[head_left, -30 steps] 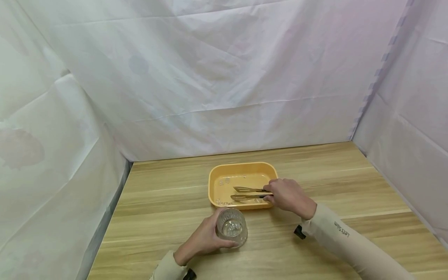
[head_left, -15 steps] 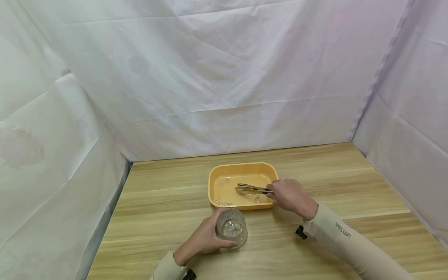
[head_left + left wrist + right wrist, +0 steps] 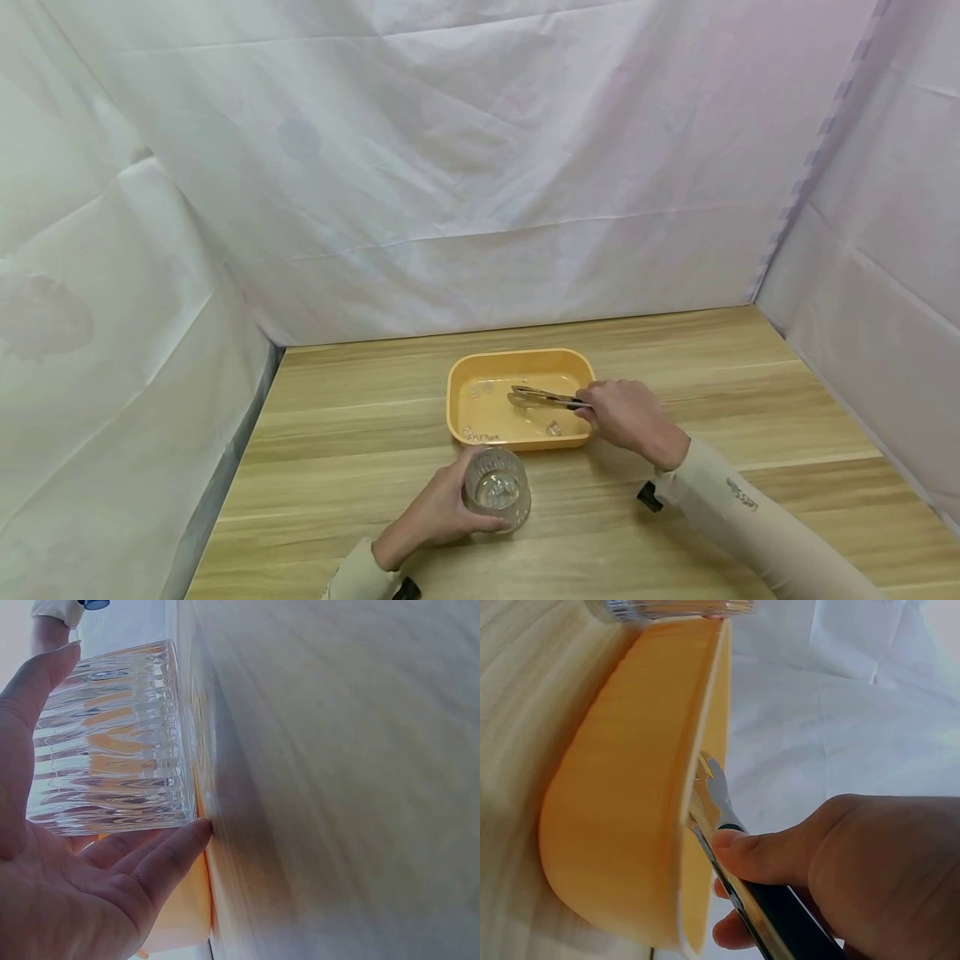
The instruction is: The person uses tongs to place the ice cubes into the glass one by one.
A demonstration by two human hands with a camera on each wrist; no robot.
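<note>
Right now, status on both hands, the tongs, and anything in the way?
Left hand holding glass. Right hand gripping tongs over tray. Clear pieces in tray. Near rim stands between tongs and glass.

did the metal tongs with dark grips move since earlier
Yes: in the head view, the tongs moved slightly right and toward the far rim of the yellow oblong tray.

Lab-like work booth (image 3: 870, 200) here: wood-grain tabletop (image 3: 352, 417) beneath the fingers (image 3: 174, 859), white cloth sheeting (image 3: 450, 167) beyond and to both sides.
</note>
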